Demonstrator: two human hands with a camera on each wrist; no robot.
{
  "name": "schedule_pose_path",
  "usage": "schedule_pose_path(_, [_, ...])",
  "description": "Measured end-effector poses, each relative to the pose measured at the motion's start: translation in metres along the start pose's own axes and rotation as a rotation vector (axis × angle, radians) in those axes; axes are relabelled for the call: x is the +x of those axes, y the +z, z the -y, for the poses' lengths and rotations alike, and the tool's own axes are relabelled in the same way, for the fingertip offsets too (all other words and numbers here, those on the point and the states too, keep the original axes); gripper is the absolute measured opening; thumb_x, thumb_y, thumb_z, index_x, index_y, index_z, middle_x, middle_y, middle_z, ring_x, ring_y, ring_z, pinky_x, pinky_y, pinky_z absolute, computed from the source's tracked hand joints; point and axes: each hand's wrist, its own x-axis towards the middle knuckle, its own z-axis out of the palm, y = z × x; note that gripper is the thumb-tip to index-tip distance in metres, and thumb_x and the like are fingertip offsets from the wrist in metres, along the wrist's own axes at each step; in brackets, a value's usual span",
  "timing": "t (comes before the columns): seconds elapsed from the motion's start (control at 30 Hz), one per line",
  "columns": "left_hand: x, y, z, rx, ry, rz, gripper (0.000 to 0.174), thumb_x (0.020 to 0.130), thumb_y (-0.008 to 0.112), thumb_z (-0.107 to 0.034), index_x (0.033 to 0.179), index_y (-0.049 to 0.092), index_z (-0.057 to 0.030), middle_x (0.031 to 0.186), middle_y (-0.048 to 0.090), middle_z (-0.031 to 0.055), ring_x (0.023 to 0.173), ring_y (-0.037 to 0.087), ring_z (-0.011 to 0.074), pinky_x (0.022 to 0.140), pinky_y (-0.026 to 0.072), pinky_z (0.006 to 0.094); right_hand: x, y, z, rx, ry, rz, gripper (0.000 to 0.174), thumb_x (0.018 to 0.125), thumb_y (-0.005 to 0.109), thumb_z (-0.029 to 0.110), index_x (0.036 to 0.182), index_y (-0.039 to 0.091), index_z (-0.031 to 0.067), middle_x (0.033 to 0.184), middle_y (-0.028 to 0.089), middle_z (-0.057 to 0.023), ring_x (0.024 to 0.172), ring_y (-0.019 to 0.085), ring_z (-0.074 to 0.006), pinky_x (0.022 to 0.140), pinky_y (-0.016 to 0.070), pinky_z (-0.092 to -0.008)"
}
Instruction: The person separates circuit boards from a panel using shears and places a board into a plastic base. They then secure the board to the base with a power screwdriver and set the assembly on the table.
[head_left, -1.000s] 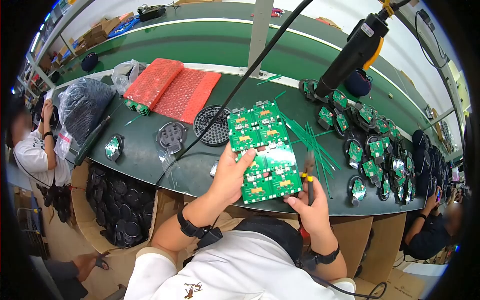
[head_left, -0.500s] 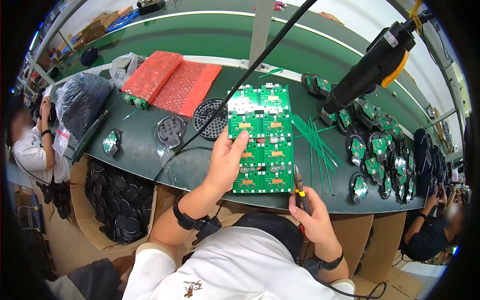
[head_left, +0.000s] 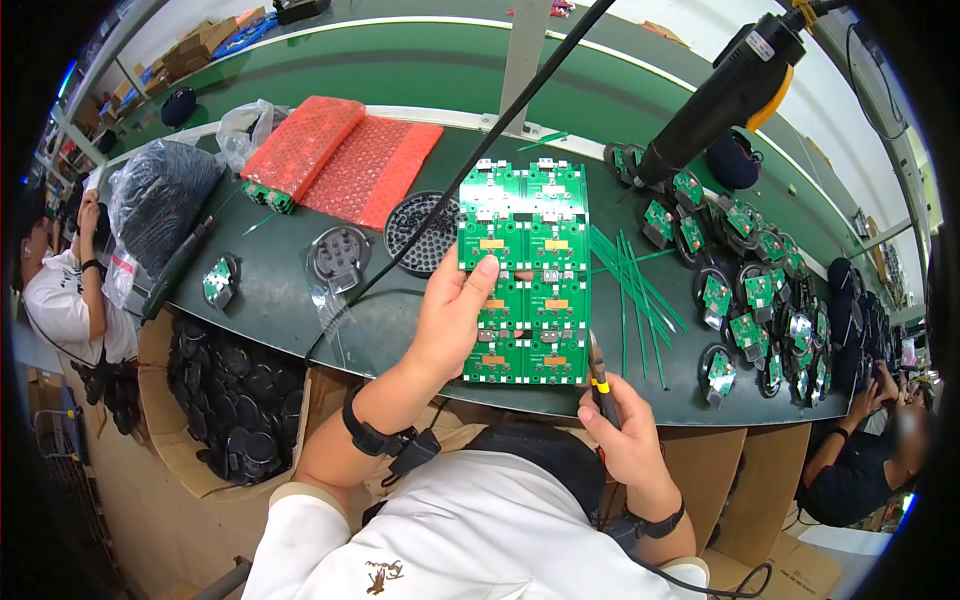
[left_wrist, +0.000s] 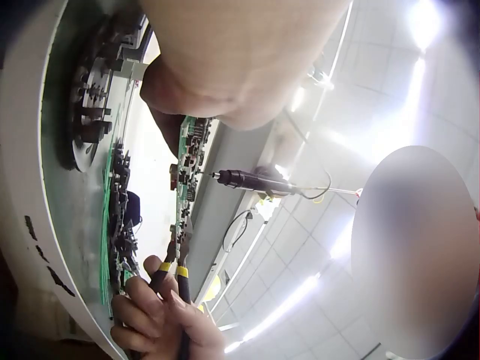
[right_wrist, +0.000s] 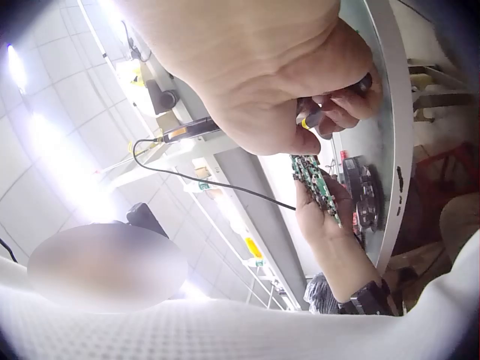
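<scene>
A panel of green circuit boards [head_left: 555,205] is held up over the table's front by my left hand [head_left: 448,325], thumb on its face and fingers behind. Small metal connectors and tan patches dot its face. My right hand [head_left: 635,440] grips a pair of cutting pliers [head_left: 602,386], black-handled with yellow bands. The pliers' metal tips are at the panel's lower right edge. In the left wrist view, the pliers' blades [left_wrist: 184,247] stand either side of the panel's edge [left_wrist: 181,202]. The right wrist view shows the panel [right_wrist: 319,187] edge-on in the left hand [right_wrist: 321,225].
Green strips [head_left: 635,290] lie right of the panel, near many black round housings with boards [head_left: 745,285]. A power screwdriver [head_left: 715,105] hangs above them. Leftward are a perforated round part [head_left: 405,235], red bubble wrap [head_left: 365,170] and a carton of black parts [head_left: 160,440].
The panel has turned from a tilt to nearly square and risen slightly. My right fingers have come away from its lower corner, and the pliers' tips now stand at its right edge.
</scene>
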Motion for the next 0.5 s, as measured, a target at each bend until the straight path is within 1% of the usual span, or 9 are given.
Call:
schedule_pose_path(0.03, [0.000, -0.001, -0.001, -0.001, -0.002, -0.001, 0.032, 0.109, 0.049, -0.018, 0.136, 0.051, -0.0011, 0.124, 0.065, 0.0096, 0.110, 0.065, 0.0152, 0.094, 0.0550, 0.0319, 0.000, 0.000, 0.000, 0.005, -0.026, 0.029, 0.033, 0.096, 0.064, 0.001, 0.128, 0.055, -0.0025, 0.091, 0.054, -0.0001, 0.078, 0.049, -0.0075, 0.067, 0.0398, -0.0227])
schedule_pose_path(0.07, [0.000, -0.002, -0.003, -0.029, -0.037, 0.007, 0.032, 0.109, 0.049, -0.019, 0.135, 0.050, -0.0011, 0.124, 0.066, 0.0100, 0.110, 0.065, 0.0159, 0.094, 0.0555, 0.0325, 0.000, -0.001, -0.003, 0.005, -0.025, 0.028, 0.033, 0.096, 0.064, 0.001, 0.128, 0.055, -0.0025, 0.091, 0.054, -0.0001, 0.078, 0.049, -0.0075, 0.067, 0.0398, -0.0227])
schedule_pose_path(0.13, [0.000, -0.001, -0.003, -0.058, -0.073, 0.014, 0.032, 0.109, 0.048, -0.019, 0.135, 0.050, -0.0011, 0.123, 0.066, 0.0104, 0.109, 0.066, 0.0165, 0.093, 0.0561, 0.0331, 0.001, -0.003, -0.010, 0.482, 0.064, 0.232, 0.033, 0.097, 0.062, 0.002, 0.129, 0.054, -0.0019, 0.089, 0.052, -0.0010, 0.072, 0.043, -0.0079, 0.058, 0.0335, -0.0236])
schedule_pose_path(0.17, [0.001, 0.000, -0.003, -0.048, -0.066, 0.015, 0.032, 0.109, 0.048, -0.020, 0.135, 0.050, -0.0013, 0.123, 0.066, 0.0104, 0.109, 0.066, 0.0166, 0.093, 0.0563, 0.0332, 0.001, -0.003, -0.011, 0.481, 0.065, 0.232, 0.033, 0.097, 0.062, 0.002, 0.129, 0.054, -0.0019, 0.089, 0.052, -0.0010, 0.072, 0.043, -0.0079, 0.058, 0.0335, -0.0236])
schedule_pose_path(0.23, [0.001, -0.002, -0.002, -0.038, -0.057, 0.015, 0.032, 0.110, 0.047, -0.020, 0.135, 0.050, -0.0015, 0.123, 0.066, 0.0104, 0.109, 0.066, 0.0167, 0.093, 0.0565, 0.0333, 0.002, -0.001, -0.012, 0.643, 0.068, 0.292, 0.033, 0.097, 0.062, 0.002, 0.129, 0.054, -0.0010, 0.090, 0.051, -0.0025, 0.070, 0.039, -0.0088, 0.056, 0.0308, -0.0246])
schedule_pose_path(0.33, [0.002, -0.006, 0.000, -0.025, -0.052, 0.053, 0.032, 0.110, 0.046, -0.021, 0.135, 0.050, -0.0024, 0.123, 0.066, 0.0104, 0.109, 0.066, 0.0168, 0.093, 0.0567, 0.0335, 0.004, -0.003, -0.018, 0.708, 0.071, 0.343, 0.035, 0.097, 0.061, 0.002, 0.131, 0.053, -0.0004, 0.091, 0.051, -0.0034, 0.070, 0.038, -0.0091, 0.057, 0.0302, -0.0245])
schedule_pose_path(0.4, [0.001, -0.002, -0.004, -0.063, -0.134, 0.017, 0.031, 0.110, 0.046, -0.020, 0.135, 0.050, -0.0027, 0.122, 0.066, 0.0101, 0.109, 0.066, 0.0167, 0.092, 0.0567, 0.0331, 0.004, -0.001, -0.016, 0.756, 0.081, 0.352, 0.035, 0.097, 0.062, 0.002, 0.131, 0.053, -0.0002, 0.091, 0.051, -0.0034, 0.070, 0.039, -0.0092, 0.057, 0.0304, -0.0245])
schedule_pose_path(0.43, [0.002, -0.002, -0.002, -0.063, -0.134, 0.017, 0.031, 0.110, 0.046, -0.020, 0.135, 0.050, -0.0027, 0.122, 0.066, 0.0101, 0.109, 0.066, 0.0167, 0.092, 0.0567, 0.0331, 0.004, 0.000, -0.015, 0.803, 0.091, 0.361, 0.035, 0.097, 0.062, 0.002, 0.131, 0.053, 0.0000, 0.092, 0.051, -0.0034, 0.071, 0.039, -0.0094, 0.057, 0.0307, -0.0245])
schedule_pose_path(0.5, [0.004, -0.002, 0.003, -0.033, -0.068, -0.013, 0.034, 0.110, 0.047, -0.024, 0.137, 0.051, -0.0036, 0.120, 0.067, 0.0091, 0.101, 0.068, 0.0139, 0.084, 0.0594, 0.0289, 0.005, 0.002, -0.015, 0.750, 0.099, 0.317, 0.038, 0.096, 0.063, 0.002, 0.132, 0.052, 0.0003, 0.092, 0.051, -0.0027, 0.072, 0.040, -0.0094, 0.058, 0.0321, -0.0245])
